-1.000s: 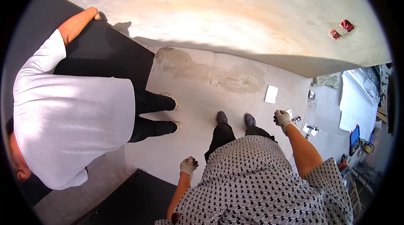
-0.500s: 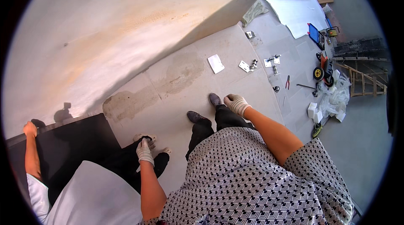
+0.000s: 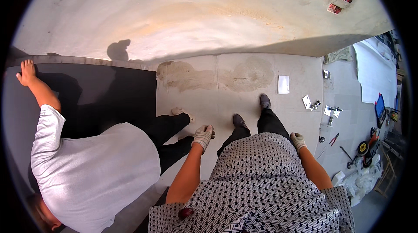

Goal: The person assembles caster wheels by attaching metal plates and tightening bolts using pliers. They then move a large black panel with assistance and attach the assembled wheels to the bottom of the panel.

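Observation:
My left hand (image 3: 203,137), in a pale knitted glove with bare fingertips, hangs in front of my body. Its fingers are curled together and I see nothing in them. Beside my right thigh is my right hand (image 3: 298,140), gloved the same way, its fingers curled in and partly turned from view; no object shows there. Nearest to my left hand are the dark trousers (image 3: 170,139) of a co-worker in a grey shirt (image 3: 104,176). That person leans over a large black panel (image 3: 135,98), one bare hand (image 3: 28,72) at its far left edge by the wall.
A plastered wall (image 3: 196,19) runs along the far side. To the right lie a white sheet (image 3: 283,85), metal brackets (image 3: 333,111), pliers (image 3: 334,139), a wheeled orange tool (image 3: 368,146), crumpled plastic (image 3: 361,176) and a blue case (image 3: 379,108).
My view has turned left, so the panel and co-worker show more fully. My right hand has dropped back beside my thigh. The co-worker's far hand now lies with fingers spread.

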Demonstrator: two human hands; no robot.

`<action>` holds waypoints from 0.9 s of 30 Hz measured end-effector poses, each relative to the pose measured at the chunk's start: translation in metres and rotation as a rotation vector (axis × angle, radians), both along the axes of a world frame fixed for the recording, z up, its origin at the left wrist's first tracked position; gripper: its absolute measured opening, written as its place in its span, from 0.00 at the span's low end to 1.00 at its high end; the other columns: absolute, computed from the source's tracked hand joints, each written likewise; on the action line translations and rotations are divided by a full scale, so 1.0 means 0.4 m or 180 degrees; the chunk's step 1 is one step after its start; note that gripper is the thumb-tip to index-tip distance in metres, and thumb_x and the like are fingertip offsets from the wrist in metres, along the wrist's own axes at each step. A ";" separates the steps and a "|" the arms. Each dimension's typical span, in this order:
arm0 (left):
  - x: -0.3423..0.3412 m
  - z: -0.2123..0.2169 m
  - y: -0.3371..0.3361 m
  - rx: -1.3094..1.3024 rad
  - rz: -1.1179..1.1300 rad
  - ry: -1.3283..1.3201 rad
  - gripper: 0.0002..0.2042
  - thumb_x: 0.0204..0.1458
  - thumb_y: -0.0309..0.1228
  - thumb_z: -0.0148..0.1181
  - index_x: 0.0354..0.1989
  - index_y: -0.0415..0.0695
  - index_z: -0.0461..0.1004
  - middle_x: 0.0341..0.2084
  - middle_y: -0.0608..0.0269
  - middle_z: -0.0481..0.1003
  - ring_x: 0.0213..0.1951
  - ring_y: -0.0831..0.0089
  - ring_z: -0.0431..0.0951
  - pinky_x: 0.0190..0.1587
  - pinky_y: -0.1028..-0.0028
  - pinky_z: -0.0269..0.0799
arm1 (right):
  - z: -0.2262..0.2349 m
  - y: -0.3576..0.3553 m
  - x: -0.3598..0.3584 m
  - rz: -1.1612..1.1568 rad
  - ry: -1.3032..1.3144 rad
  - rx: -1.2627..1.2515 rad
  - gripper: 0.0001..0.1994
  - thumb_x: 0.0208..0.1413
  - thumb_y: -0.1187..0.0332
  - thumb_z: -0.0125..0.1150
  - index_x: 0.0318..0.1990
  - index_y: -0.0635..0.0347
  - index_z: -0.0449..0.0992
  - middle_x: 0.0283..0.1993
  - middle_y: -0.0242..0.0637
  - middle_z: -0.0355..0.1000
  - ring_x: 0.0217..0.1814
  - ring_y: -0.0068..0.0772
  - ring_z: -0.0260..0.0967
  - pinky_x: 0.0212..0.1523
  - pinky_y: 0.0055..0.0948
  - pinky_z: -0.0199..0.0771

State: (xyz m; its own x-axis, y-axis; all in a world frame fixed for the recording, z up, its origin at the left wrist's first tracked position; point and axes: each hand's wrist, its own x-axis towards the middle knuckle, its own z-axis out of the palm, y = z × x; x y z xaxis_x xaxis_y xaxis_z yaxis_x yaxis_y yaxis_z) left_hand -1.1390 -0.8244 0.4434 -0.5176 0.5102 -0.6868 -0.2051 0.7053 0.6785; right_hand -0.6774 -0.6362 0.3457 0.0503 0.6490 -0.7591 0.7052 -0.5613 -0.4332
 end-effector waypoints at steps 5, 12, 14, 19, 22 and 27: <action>0.022 0.084 -0.096 -0.0122 0.1363 -0.0282 0.16 0.66 0.42 0.52 0.41 0.38 0.74 0.29 0.59 0.79 0.27 0.72 0.79 0.31 0.73 0.74 | 0.026 0.364 -0.113 -0.0181 0.0737 -0.0147 0.18 0.62 0.56 0.54 0.48 0.62 0.79 0.30 0.34 0.75 0.27 0.27 0.71 0.27 0.29 0.71; 0.225 0.161 -0.015 -0.0170 0.1615 0.0029 0.19 0.65 0.43 0.56 0.45 0.36 0.75 0.31 0.58 0.80 0.29 0.72 0.80 0.36 0.72 0.77 | 0.164 0.829 -0.395 0.0525 0.1056 0.0667 0.17 0.63 0.57 0.53 0.44 0.63 0.80 0.28 0.33 0.75 0.25 0.25 0.69 0.26 0.29 0.70; 0.268 0.136 -0.010 0.0089 0.1432 0.0105 0.21 0.64 0.44 0.55 0.46 0.34 0.75 0.32 0.57 0.81 0.30 0.71 0.81 0.38 0.71 0.77 | 0.157 0.901 -0.468 0.0736 0.1251 0.0767 0.16 0.63 0.58 0.54 0.41 0.62 0.81 0.26 0.32 0.74 0.24 0.24 0.68 0.25 0.29 0.69; 0.315 0.147 -0.016 -0.0143 0.1405 0.0254 0.22 0.64 0.46 0.54 0.45 0.33 0.77 0.33 0.56 0.81 0.33 0.70 0.81 0.40 0.69 0.77 | 0.123 0.848 -0.608 0.1120 0.1483 0.0729 0.17 0.63 0.58 0.52 0.39 0.65 0.80 0.23 0.34 0.73 0.20 0.25 0.68 0.21 0.29 0.68; 0.323 0.097 -0.076 -0.0212 0.1810 0.0215 0.22 0.64 0.45 0.56 0.46 0.32 0.76 0.36 0.53 0.81 0.35 0.67 0.82 0.41 0.69 0.79 | 0.067 0.722 -0.630 0.1362 0.1188 0.0274 0.16 0.62 0.60 0.51 0.40 0.64 0.79 0.23 0.35 0.73 0.18 0.29 0.69 0.19 0.31 0.68; 0.367 -0.226 -0.306 -0.0380 0.2683 -0.0774 0.25 0.61 0.49 0.59 0.49 0.34 0.77 0.36 0.54 0.82 0.35 0.65 0.83 0.41 0.64 0.80 | -0.143 0.549 -0.610 0.1725 0.1520 -0.0599 0.14 0.61 0.62 0.53 0.33 0.66 0.78 0.20 0.40 0.73 0.18 0.35 0.71 0.17 0.36 0.70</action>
State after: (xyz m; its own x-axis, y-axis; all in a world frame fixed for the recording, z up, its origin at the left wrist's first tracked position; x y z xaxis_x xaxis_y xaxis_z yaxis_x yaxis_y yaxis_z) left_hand -0.9922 -0.9466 0.3529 -0.5218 -0.0572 -0.8512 -0.8178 0.3176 0.4799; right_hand -0.9214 -0.4165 0.2883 -0.6028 0.3461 -0.7189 0.6634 -0.2832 -0.6926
